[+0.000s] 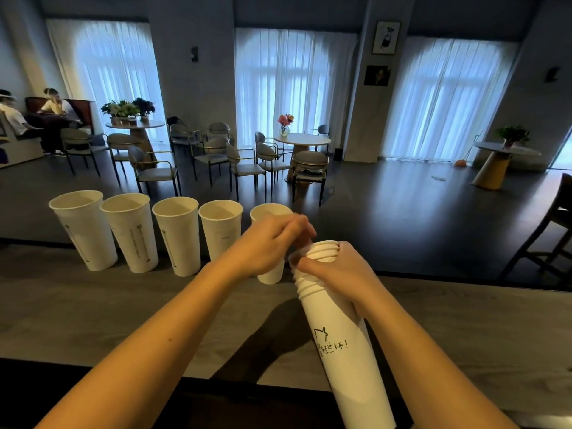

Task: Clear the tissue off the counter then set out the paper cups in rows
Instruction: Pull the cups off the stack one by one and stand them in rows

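Head view puts your right hand (337, 270) wrapped around the upper part of the nested stack of paper cups (337, 329), whose long axis runs from your body up and away toward the far edge of the counter (93, 305), rims pointing at the row. Your left hand (272, 239) is at those rims, fingers curled as if pinching the top cup (motion blur hides whether it truly has it), so the pull should go along that axis, away from you. Five cups (176, 233) already stand in a line to the left, the fifth partly hidden behind your left hand.
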### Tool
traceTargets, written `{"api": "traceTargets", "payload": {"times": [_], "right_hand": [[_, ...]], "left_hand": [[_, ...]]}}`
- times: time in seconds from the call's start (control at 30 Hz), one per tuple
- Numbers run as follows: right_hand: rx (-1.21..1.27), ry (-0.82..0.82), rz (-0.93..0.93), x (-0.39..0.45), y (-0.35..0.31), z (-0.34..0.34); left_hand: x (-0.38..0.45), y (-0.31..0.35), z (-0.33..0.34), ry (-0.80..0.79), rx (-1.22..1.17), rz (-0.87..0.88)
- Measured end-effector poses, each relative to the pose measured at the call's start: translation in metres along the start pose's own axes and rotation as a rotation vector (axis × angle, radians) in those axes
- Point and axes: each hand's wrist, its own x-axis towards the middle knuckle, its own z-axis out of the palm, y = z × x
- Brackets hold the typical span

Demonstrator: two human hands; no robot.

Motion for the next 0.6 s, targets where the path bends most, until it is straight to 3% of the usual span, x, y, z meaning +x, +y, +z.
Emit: {"api": "traceTargets", "payload": {"times": [0.07,0.1,0.37,0.5,0.6], "right_hand": [[-0.014,0.001,-0.014,-0.004,-0.002,-0.005],[-0.024,0.003,-0.020,-0.007,-0.002,-0.007],[-0.042,-0.028,-0.052,-0.033,-0.004,-0.025],[-0.034,-0.033,-0.017,-0.037,0.001,-0.032],[-0.068,-0.007,0.032,-0.036,0.007,-0.045]], "left_hand": [[-0.003,0.014,0.002,-0.256,0.004,-0.036],[-0.005,0.019,0.003,-0.286,0.014,-0.028],[-0.011,0.043,-0.001,-0.260,-0.138,-0.089],[-0.001,0.048,-0.010,-0.066,-0.147,-0.154],[0.018,0.045,-0.027,0.289,-0.141,-0.175]]}}
